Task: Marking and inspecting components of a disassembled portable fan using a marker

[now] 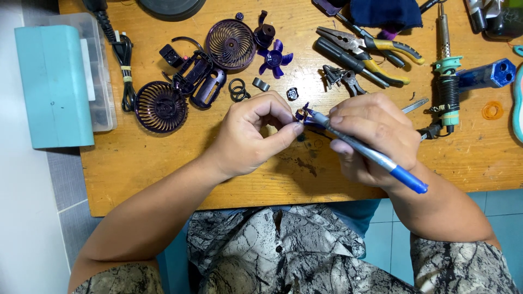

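Two bare hands meet over the middle of the wooden desk (163,179). Nearest, the right hand (373,139) is closed around a blue-tipped screwdriver (376,158), its point aimed leftward at a small purple part (303,114). The left hand (253,136) pinches that part between thumb and forefinger, just above the desk top, so the tool tip and the part touch between the two hands.

Just beyond the fingers lie a small dark block (292,93), a grey clip (261,84) and black rings (237,90). Farther left sit a round purple fan grille (160,107) and a purple housing piece (202,81); behind them a second grille (231,43) and a purple fan blade (274,57). Farther right, pliers (376,54) with yellow-and-black handles rest near a soldering iron (448,71). A teal box (54,87) lies at the desk's left edge.
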